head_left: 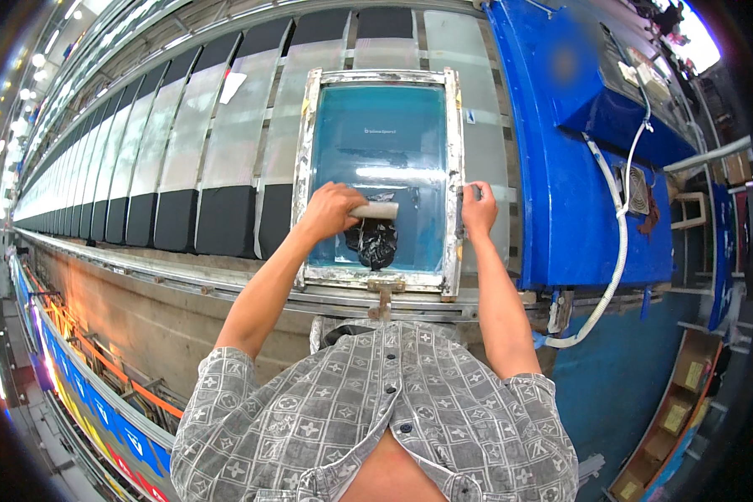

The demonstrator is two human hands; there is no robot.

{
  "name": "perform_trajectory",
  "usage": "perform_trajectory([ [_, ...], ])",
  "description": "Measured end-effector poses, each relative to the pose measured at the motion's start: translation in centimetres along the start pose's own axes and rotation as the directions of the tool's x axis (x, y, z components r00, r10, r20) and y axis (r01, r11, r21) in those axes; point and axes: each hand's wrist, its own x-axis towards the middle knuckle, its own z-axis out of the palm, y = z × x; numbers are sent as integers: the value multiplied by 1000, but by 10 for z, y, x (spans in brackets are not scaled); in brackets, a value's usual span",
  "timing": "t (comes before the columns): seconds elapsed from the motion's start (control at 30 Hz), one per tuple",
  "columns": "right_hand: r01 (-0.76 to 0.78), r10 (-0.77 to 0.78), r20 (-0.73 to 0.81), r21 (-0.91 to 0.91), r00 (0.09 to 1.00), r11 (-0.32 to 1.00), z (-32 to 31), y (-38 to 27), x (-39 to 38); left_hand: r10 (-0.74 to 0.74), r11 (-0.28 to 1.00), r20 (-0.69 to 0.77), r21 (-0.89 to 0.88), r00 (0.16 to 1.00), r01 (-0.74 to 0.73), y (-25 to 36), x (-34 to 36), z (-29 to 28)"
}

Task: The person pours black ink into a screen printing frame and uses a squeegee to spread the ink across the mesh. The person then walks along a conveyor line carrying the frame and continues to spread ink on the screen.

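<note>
A screen-printing frame (453, 167) with worn, ink-stained pale rails lies flat before me, its blue-green mesh (376, 105) stretched inside. My left hand (335, 209) is closed on the left end of a small pale squeegee (381, 210), held crosswise over the lower part of the mesh. Just below the squeegee sits a glossy heap of black ink (371, 243), with dark smears around it. My right hand (479, 209) has its fingers curled in against the outer side of the frame's right rail, and the rail seems to be in its grip.
A long row of printing pallets (226, 219) carrying black and pale pieces runs off to the left. A white scrap (233, 87) lies on one. To the right stands a blue machine (552, 201) with a pale hose (617, 251). A metal rail (259, 289) passes along the near side.
</note>
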Motion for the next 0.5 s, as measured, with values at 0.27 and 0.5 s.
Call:
perform_trajectory([
  [0.27, 2, -2, 5, -9, 1000, 1000, 3, 2, 2, 45, 992, -200, 123, 979, -20, 17, -27, 42],
  [0.5, -40, 41, 27, -45, 999, 998, -1, 6, -4, -12, 998, -88, 63, 996, 18, 64, -65, 38],
])
